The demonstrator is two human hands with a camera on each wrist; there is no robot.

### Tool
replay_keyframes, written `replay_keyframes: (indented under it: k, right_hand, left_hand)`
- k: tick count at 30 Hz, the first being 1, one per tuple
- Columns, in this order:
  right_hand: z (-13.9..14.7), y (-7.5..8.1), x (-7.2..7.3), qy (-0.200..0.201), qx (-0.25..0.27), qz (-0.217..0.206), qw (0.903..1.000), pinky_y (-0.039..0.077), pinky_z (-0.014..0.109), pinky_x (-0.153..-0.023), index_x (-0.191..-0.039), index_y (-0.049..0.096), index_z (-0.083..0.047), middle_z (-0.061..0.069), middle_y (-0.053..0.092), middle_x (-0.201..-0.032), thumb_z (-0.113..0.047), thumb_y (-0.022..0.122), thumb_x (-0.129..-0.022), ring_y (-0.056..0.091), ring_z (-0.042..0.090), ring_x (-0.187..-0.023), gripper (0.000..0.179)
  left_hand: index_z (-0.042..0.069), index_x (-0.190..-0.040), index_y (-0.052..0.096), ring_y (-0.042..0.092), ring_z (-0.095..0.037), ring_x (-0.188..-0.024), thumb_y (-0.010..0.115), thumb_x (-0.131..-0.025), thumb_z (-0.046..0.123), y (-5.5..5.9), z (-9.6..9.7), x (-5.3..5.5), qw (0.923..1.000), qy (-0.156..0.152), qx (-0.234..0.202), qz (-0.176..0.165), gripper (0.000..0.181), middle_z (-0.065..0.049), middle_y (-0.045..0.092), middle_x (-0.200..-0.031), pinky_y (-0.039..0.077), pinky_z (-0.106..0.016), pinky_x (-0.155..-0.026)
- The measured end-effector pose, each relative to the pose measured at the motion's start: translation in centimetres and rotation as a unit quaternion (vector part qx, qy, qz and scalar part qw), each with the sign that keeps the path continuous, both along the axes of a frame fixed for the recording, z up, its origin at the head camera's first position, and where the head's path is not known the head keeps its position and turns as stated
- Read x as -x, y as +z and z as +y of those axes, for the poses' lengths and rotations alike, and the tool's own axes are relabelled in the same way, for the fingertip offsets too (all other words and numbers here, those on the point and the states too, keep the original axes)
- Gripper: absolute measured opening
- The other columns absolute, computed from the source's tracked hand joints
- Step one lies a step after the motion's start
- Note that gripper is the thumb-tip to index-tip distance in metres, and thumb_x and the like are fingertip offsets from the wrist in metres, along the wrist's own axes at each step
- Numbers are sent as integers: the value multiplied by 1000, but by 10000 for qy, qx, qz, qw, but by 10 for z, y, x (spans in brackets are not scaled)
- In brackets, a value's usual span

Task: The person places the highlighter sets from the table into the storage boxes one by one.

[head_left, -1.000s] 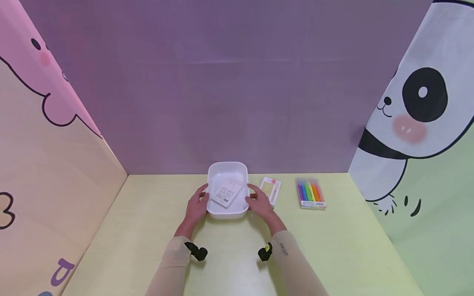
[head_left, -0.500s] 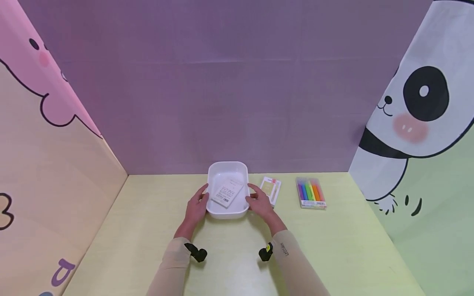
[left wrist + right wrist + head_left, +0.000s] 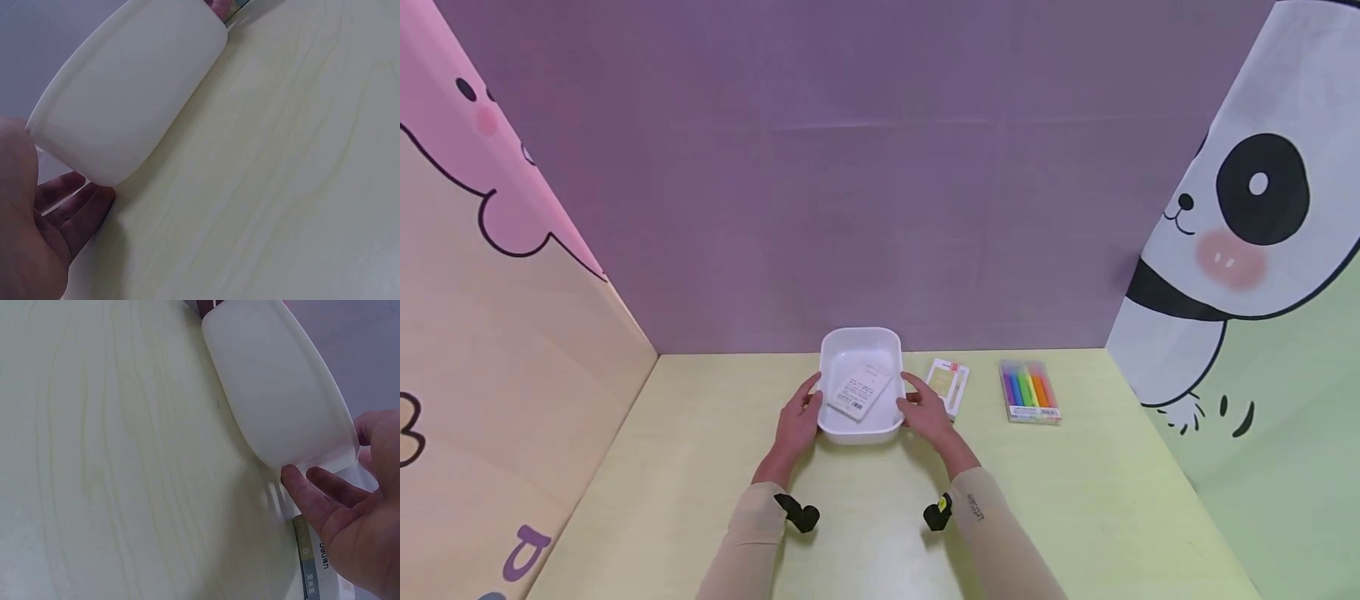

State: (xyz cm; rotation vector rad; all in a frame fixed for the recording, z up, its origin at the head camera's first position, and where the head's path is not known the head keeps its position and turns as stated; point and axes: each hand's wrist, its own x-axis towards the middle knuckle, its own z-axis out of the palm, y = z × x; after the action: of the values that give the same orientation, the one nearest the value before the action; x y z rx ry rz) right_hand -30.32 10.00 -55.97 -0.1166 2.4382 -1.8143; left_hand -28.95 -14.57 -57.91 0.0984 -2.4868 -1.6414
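A white plastic tub (image 3: 861, 431) with rounded corners stands between both hands. Inside it lies a flat white packet (image 3: 860, 392) with printed text and a barcode, tilted across the bottom. My left hand (image 3: 797, 421) grips the tub's left side, thumb at the rim and fingers low against the wall in the left wrist view. On the opposite side my right hand (image 3: 931, 414) holds the tub the same way, fingertips at its lower edge in the right wrist view. A flat white box with a yellowish panel (image 3: 953, 383) lies right beside the right hand, partly covered by it.
A clear case of rainbow-coloured markers (image 3: 1030, 393) lies farther right on the pale wood-grain table (image 3: 1120, 500). A purple panel (image 3: 880, 208) rises along the table's back edge. Side panels with cartoon animals stand left and right.
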Motion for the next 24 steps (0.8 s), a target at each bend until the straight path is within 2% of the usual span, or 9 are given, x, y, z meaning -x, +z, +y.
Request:
replay_keyframes:
  k: [6,9,12,17,21,24]
  right_hand:
    - [0,3,0,14,-279,113,9995,55,34,-66,-145,45,-13,23,61,-114,-17,57,-98,64,25,-85,49]
    - [0,2,0,-110,-624,380,9973,53,34,-69,-142,50,-12,21,63,-115,-21,56,-99,64,24,-85,44]
    - [2,3,-3,-438,-974,755,9914,52,37,-75,-132,59,-10,16,66,-112,-20,56,-98,64,25,-86,36]
    - [6,7,-4,-1000,-927,1279,9824,52,38,-77,-114,67,-3,13,69,-104,-10,61,-92,66,26,-84,23]
    - [12,6,-1,-1165,-771,1439,9797,52,35,-72,-108,69,0,11,69,-101,-6,62,-90,65,23,-82,20]
    - [17,5,0,-1237,-899,1521,9765,51,38,-74,-107,68,2,12,69,-102,-7,63,-88,63,25,-86,22]
  left_hand:
    - [21,-145,46,60,-29,-93,46,-103,27,0,1,0,9998,-60,-180,-67,42,-18,65,-112,45,-37,-79]
    - [22,-146,46,61,-30,-95,46,-104,27,0,1,-1,9997,-66,-214,-113,42,-18,65,-114,45,-38,-81]
    - [22,-146,45,61,-30,-96,46,-104,27,-1,1,-1,9996,-101,-230,-146,42,-18,64,-116,44,-39,-82]
    - [21,-146,45,60,-31,-99,46,-104,26,-2,1,0,9996,-140,-228,-109,42,-19,64,-116,44,-41,-84]
    - [21,-146,45,59,-31,-99,46,-104,27,-2,0,-1,9996,-141,-226,-89,43,-19,64,-115,44,-43,-85]
    - [20,-146,45,59,-31,-99,46,-103,27,-2,1,-1,9996,-128,-250,-59,43,-19,64,-113,44,-45,-87]
